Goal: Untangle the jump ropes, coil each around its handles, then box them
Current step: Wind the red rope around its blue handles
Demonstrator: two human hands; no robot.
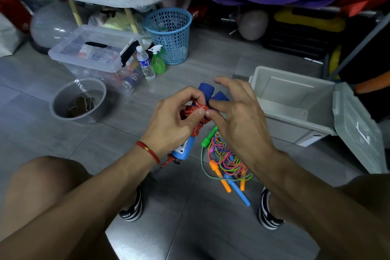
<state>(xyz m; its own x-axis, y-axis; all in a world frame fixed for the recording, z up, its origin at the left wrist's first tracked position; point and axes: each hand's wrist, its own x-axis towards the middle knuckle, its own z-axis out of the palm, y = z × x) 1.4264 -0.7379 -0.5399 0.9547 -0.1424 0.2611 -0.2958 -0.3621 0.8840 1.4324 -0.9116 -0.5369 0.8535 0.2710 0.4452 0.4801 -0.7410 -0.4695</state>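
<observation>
A red braided jump rope [197, 110] is wound around its two blue handles [213, 94], whose foam tops stick up above my fingers. My left hand [175, 120] grips the bundle, and the handles' light-blue lower ends [182, 150] show below it. My right hand [236, 112] pinches the red rope with thumb and forefinger, its other fingers spread. On the floor below lies a tangle of thin coloured ropes [226, 156] with green, orange and blue handles. An open grey box [293, 105] stands at the right with its lid hanging down.
A clear lidded storage bin [92, 53], a water bottle [145, 63], a green spray bottle [158, 61] and a blue mesh basket [171, 34] stand ahead left. A grey bucket [79, 101] is at left. My knees and sandalled feet frame the rope pile.
</observation>
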